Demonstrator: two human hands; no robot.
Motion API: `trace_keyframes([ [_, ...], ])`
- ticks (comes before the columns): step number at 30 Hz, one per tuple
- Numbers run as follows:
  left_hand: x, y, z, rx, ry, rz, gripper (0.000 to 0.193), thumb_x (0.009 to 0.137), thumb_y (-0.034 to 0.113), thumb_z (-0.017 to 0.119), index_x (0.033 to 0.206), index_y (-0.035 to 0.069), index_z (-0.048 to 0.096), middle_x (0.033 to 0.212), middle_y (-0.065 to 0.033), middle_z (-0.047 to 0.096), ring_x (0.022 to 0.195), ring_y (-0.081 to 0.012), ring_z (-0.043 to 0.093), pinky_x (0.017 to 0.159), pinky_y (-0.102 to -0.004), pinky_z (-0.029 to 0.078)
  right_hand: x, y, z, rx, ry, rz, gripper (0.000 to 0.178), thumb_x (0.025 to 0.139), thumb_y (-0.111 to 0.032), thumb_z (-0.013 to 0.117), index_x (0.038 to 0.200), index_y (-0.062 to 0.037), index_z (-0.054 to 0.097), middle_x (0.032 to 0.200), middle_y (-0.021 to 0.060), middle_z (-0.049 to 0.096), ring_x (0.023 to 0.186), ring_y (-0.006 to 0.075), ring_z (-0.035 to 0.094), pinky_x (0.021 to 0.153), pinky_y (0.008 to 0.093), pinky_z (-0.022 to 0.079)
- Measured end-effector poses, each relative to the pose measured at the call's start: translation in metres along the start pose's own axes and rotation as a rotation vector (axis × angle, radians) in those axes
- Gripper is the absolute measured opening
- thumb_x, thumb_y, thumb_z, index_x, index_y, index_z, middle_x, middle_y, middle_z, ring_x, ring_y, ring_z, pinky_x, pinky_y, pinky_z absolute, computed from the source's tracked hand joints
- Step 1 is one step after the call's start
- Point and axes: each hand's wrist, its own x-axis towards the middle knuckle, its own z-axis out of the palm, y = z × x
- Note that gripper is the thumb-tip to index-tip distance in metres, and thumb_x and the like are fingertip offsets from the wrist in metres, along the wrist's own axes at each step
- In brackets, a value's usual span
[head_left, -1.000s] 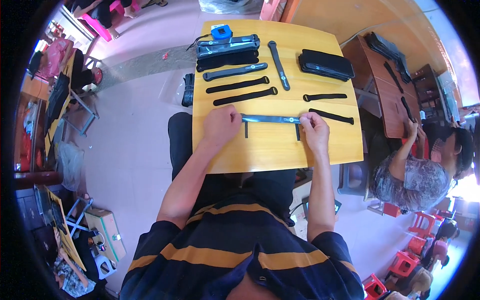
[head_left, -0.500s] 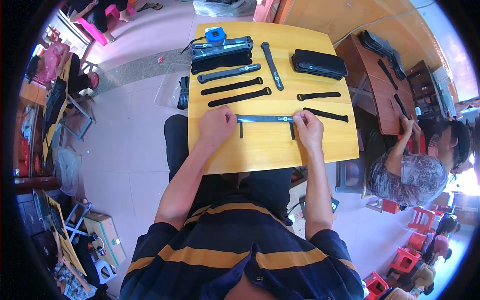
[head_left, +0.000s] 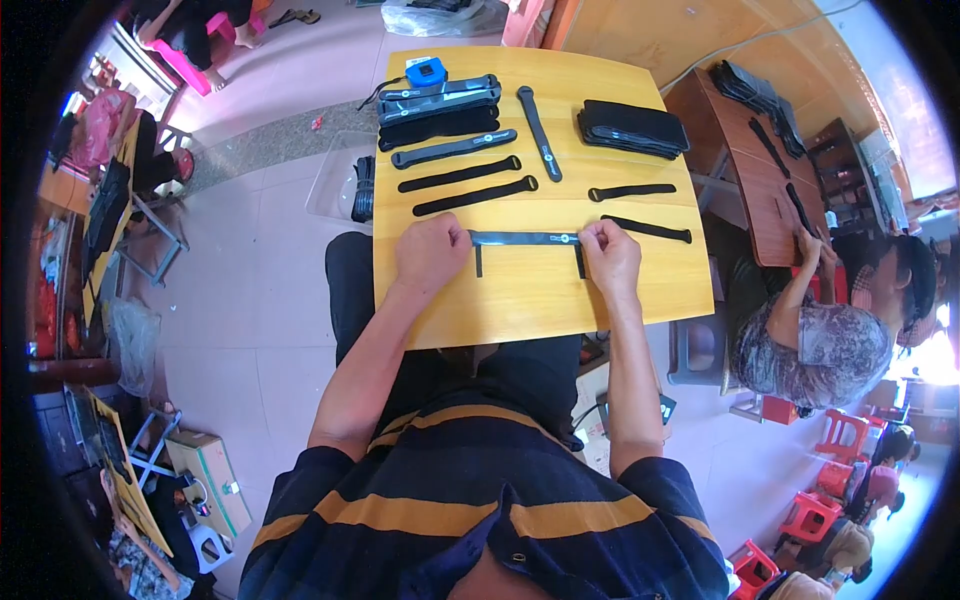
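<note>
A flat, dark grey strap [head_left: 524, 239] with a small pale mark lies stretched crosswise between my hands, near the front of the yellow table [head_left: 500, 310]. My left hand [head_left: 430, 250] is closed on its left end, fingers curled in. At the other end my right hand [head_left: 611, 258] pinches the strap between thumb and fingers. Both strap tips are hidden by the fingers. Below the strap, two short black strips [head_left: 479, 263] sit on the tabletop, one near each hand. Two black straps with looped ends [head_left: 475, 196] lie beyond my left hand; another [head_left: 648, 229] is just beyond my right.
Farther back lie a grey strap [head_left: 455, 149], a slanted strap [head_left: 540, 133], a strap pile [head_left: 440, 115], a blue device [head_left: 427, 72] and a black stack [head_left: 632, 128]. A co-worker [head_left: 830, 330] sits at the brown table [head_left: 745, 200] on the right. A clear bin [head_left: 335, 180] stands left.
Both hands keep their hold on the strap, almost unmoved. The whole view has shifted slightly, with the table and its straps a little farther left.
</note>
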Motion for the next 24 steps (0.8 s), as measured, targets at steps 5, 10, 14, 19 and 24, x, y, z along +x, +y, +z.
trace_keyframes([
  [5, 0.0, -0.005, 0.006, 0.014, 0.021, 0.031, 0.016, 0.084, 0.023, 0.067, 0.077, 0.009, 0.067, 0.076, -0.0118, 0.071, 0.073, -0.0348, 0.07, 0.067, -0.047, 0.055, 0.001, -0.003, 0.001, -0.066, 0.007, 0.01, 0.014, 0.086, -0.016, 0.075, 0.085, -0.0038, 0.068, 0.073, 0.0122, 0.069, 0.066, 0.0279, 0.067, 0.064, 0.0385, 0.053],
  [10, 0.0, -0.004, 0.009, 0.066, 0.059, 0.06, 0.017, 0.084, 0.024, 0.067, 0.077, 0.009, 0.065, 0.072, -0.0129, 0.069, 0.07, -0.0363, 0.069, 0.065, -0.0486, 0.055, 0.002, 0.001, 0.002, -0.083, 0.034, -0.029, 0.015, 0.084, -0.014, 0.077, 0.087, -0.0034, 0.067, 0.077, 0.014, 0.067, 0.07, 0.0297, 0.068, 0.066, 0.0413, 0.053],
  [14, -0.001, -0.002, 0.005, 0.144, 0.048, 0.087, 0.016, 0.084, 0.023, 0.067, 0.078, 0.008, 0.065, 0.073, -0.014, 0.069, 0.072, -0.0368, 0.069, 0.065, -0.049, 0.055, 0.001, 0.004, 0.003, -0.11, 0.045, -0.065, 0.016, 0.082, -0.012, 0.078, 0.089, -0.0033, 0.066, 0.078, 0.0147, 0.066, 0.072, 0.031, 0.067, 0.068, 0.043, 0.054],
  [19, -0.002, -0.014, 0.002, 0.127, 0.079, 0.143, 0.014, 0.086, 0.021, 0.066, 0.08, 0.008, 0.063, 0.073, -0.0143, 0.067, 0.072, -0.0369, 0.068, 0.064, -0.0485, 0.053, -0.003, 0.0, 0.003, -0.171, 0.084, -0.118, 0.022, 0.083, -0.012, 0.077, 0.1, -0.0053, 0.063, 0.088, 0.0156, 0.065, 0.08, 0.0347, 0.066, 0.071, 0.0449, 0.054],
  [24, 0.0, 0.028, -0.011, -0.033, 0.237, 0.303, 0.005, 0.088, 0.012, 0.062, 0.085, 0.009, 0.06, 0.075, -0.0119, 0.063, 0.072, -0.0347, 0.065, 0.064, -0.0456, 0.052, 0.0, -0.042, 0.007, -0.254, 0.245, -0.339, 0.027, 0.084, -0.006, 0.069, 0.109, -0.0035, 0.059, 0.106, 0.0213, 0.058, 0.102, 0.0417, 0.057, 0.088, 0.0497, 0.048],
])
